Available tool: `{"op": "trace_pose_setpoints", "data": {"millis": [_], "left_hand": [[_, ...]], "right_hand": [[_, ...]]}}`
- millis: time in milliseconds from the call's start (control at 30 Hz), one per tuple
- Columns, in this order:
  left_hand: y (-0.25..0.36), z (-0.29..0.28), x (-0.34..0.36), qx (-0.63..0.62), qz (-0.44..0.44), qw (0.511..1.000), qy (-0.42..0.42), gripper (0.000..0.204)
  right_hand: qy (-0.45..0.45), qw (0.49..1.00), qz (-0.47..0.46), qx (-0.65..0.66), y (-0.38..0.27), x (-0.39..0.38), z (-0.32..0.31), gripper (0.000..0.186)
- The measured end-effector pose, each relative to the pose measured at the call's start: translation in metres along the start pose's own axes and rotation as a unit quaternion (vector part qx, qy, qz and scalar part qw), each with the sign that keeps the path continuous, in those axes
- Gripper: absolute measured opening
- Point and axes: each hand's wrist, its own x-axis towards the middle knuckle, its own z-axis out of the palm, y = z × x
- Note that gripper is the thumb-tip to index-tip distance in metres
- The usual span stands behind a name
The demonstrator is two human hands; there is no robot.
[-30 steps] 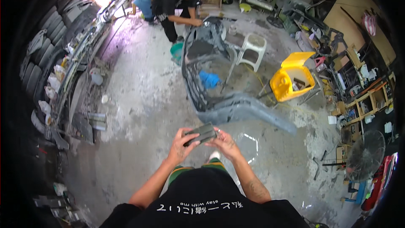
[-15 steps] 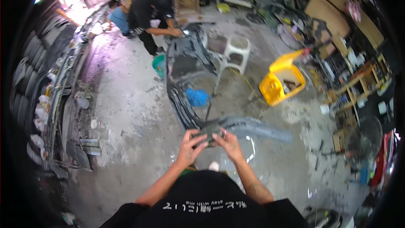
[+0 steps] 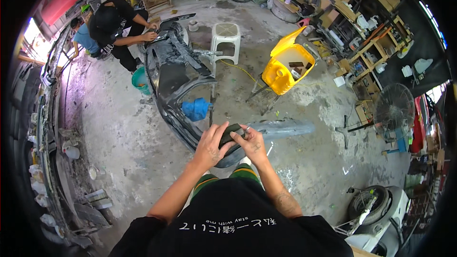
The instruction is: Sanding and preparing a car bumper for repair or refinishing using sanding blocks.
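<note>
Concrete makes up the stained grey floor. Across it curves a long dark-grey panel, shaped like a car bumper, its near stretch passing beyond and beneath the hands. A co-worker in black bends over its far end, both hands at the surface. At the right stands a round fan. A white stool sits beyond the panel, and nearer, a yellow container with its flap raised holds brown pieces. A teal bucket stands beside the panel's left edge; a blue bundle lies within its curve. The left hand and right hand both have their fingers grasping a dark block, between them in front of the body. Whether the block touches the panel is hard to judge from above.
</note>
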Motion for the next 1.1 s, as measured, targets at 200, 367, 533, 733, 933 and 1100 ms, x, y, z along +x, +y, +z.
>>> {"op": "trace_pose_setpoints", "data": {"millis": [200,367,533,733,933,1100], "left_hand": [[-0.012,0.037,0.038,-0.021,0.009,0.999,0.045,0.042],[-0.019,0.057,0.059,-0.055,-0.104,0.985,0.129,0.03],[-0.045,0.054,0.058,0.024,-0.2,0.964,0.173,0.027],[-0.047,0.044,0.036,0.099,-0.333,0.917,0.196,0.024],[-0.05,0.048,0.032,0.096,-0.39,0.892,0.207,0.027],[-0.039,0.04,0.018,0.133,-0.475,0.842,0.22,0.027]], "right_hand": [[-0.058,0.992,0.08,-0.081,-0.011,0.047,-0.046,0.034],[-0.297,0.952,0.06,-0.037,-0.043,0.129,-0.132,0.04],[-0.112,0.979,-0.053,-0.159,-0.021,0.288,-0.303,0.025],[0.115,0.963,0.041,-0.24,0.113,0.469,-0.456,0.022],[-0.082,0.874,-0.12,-0.463,0.175,0.507,-0.543,0.033],[-0.09,0.956,0.278,0.011,0.196,0.508,-0.485,0.036]]}}
